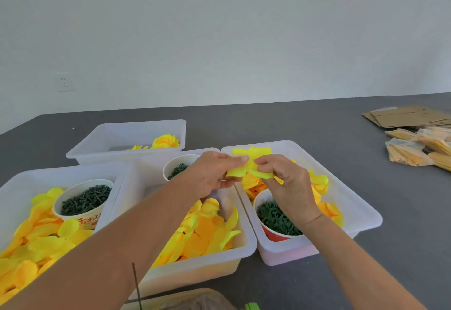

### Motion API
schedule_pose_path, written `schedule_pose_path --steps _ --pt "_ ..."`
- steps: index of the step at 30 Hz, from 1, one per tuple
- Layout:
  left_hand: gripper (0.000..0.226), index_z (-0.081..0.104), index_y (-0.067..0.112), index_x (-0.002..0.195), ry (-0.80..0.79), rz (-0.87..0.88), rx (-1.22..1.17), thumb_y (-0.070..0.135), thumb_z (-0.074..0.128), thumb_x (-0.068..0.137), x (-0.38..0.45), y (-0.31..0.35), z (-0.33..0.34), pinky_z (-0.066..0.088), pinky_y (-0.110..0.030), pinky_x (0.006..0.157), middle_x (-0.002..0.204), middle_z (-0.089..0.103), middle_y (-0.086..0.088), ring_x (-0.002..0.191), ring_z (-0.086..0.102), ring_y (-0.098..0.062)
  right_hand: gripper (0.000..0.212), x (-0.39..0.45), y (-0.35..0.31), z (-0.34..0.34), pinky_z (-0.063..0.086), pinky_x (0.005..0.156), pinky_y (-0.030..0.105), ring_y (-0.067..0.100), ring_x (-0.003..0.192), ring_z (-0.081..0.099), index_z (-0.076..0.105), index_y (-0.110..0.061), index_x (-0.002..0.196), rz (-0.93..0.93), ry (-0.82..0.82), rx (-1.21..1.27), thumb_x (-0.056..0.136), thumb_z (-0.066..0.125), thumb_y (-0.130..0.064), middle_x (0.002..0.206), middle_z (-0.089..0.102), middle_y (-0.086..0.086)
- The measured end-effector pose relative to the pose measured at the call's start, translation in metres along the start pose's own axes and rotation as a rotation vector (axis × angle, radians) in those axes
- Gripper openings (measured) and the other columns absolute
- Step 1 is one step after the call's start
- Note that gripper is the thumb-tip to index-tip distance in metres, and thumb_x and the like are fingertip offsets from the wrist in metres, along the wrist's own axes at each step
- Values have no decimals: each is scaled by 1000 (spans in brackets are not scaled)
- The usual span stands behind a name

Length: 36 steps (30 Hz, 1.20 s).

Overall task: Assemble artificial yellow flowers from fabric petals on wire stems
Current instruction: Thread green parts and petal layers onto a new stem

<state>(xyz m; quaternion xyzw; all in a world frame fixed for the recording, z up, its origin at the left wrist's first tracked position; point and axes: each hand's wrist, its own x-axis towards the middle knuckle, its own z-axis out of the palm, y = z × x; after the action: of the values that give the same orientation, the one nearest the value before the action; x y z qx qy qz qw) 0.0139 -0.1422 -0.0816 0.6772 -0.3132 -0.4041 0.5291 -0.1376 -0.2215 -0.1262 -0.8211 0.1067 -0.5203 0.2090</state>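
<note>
Petals (249, 167) hang pinched between both hands above the right bin (361, 202): left hand (214, 175) grips their left edge, right hand (285, 178) their right. Their long axis runs hand to hand; neither is nearer. No stem is visible in either grip.

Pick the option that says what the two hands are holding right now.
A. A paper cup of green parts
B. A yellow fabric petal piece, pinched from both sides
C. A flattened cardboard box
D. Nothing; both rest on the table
B: the left hand and the right hand both pinch the yellow petal piece above the right-hand tray.
</note>
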Motion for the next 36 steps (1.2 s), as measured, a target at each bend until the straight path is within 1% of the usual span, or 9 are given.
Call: schedule_pose_path --steps 3,5,10,15,22,26,28,32,36 --pt "12 61 7 78 41 79 5 8 73 78 -7 0 -7 54 -31 69 75 68 -9 65 65 -19 15 3 -7 3 48 82 15 17 89 64 69 4 82 -66 -62 -46 72 65 14 93 69 15" --pt "8 61 6 79 55 81 45 9 68 83 -11 -1 -10 55 -37 78 77 69 -12 64 67 -20 21 5 -8 4 49 79 21 25 85 67 69 5 81 -70 -70 -122 69 63 20 89 69 17" --pt "4 64 8 81 72 105 80 10 67 85 -26 2 -21 53 -23 63 80 69 -10 64 66 -17 33 7 -9 3 49 78 29 33 84 68 69 7 83 -91 -41 -261 61 56 27 87 69 19" --pt "3 61 7 86 162 111 16 5 60 89 -47 1 -45 50 -26 69 80 67 -10 68 63 -19 28 3 -4 5 56 64 44 39 74 67 69 8 81 -61 -99 -462 63 54 23 79 69 24" --pt "8 64 7 81 282 133 -5 7 60 89 -88 -10 -89 51 -20 59 64 69 -1 57 63 -11 48 7 4 -3 28 102 37 25 132 35 57 -26 129 262 -679 -701 82 65 -21 130 56 7" --pt "14 63 9 74 351 131 -33 3 62 87 -105 -26 -112 50 -14 48 54 67 1 45 61 -6 38 22 -15 -5 35 101 53 36 123 46 71 -18 106 182 -509 -630 69 80 -13 115 66 9" --pt "14 63 7 74 415 129 -18 1 62 86 -111 -32 -125 48 -14 45 55 66 -2 43 60 -7 20 25 -34 3 40 94 45 38 105 56 75 -12 85 59 -370 -470 68 80 -2 94 71 8" --pt "16 63 9 72 596 109 59 2 61 86 -116 -39 -153 43 -14 42 55 59 -4 42 55 -8 18 33 -75 38 31 75 8 15 88 58 72 -20 69 153 -395 -105 74 75 -3 79 65 -15" --pt "20 62 9 68 714 109 50 -1 59 85 -119 -48 -173 42 -13 40 53 57 -5 43 52 -9 10 47 -99 89 41 73 9 5 77 61 74 -16 70 121 -547 26 77 72 -10 73 69 -11"
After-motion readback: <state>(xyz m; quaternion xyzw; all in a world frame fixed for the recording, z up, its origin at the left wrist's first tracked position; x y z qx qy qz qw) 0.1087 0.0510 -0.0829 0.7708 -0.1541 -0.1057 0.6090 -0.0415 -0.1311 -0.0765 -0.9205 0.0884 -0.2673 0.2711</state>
